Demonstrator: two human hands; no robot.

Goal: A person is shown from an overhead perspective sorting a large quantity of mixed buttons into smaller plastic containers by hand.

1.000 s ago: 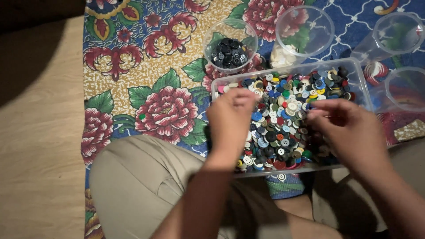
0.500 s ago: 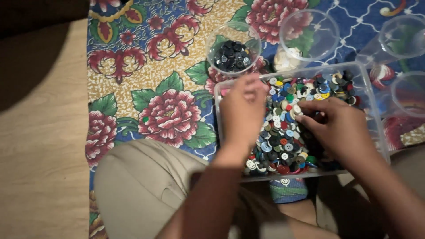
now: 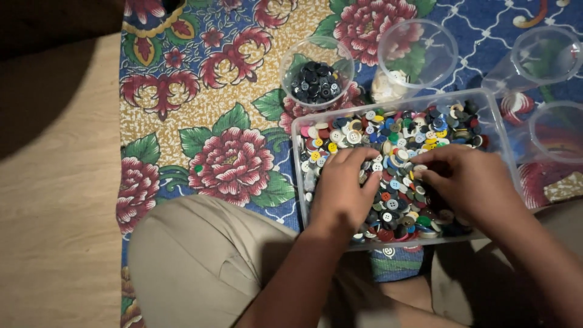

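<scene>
Both hands in clear rectangular plastic tub [image 3: 299, 159] of mixed coloured buttons [image 3: 401, 130]. Left hand [image 3: 346, 188] curled, palm down; right hand [image 3: 470, 182] fingertips [image 3: 422, 173] bunched; grip unclear. Buttons under fingers: light, hard, slippery; pinch by edges.

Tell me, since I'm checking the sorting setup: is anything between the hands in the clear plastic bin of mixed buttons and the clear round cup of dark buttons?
Nothing visible does. The left hand and right hand rest on the mixed buttons in the clear plastic bin; the clear round cup of dark buttons stands just beyond its far-left corner, its top open.
</scene>
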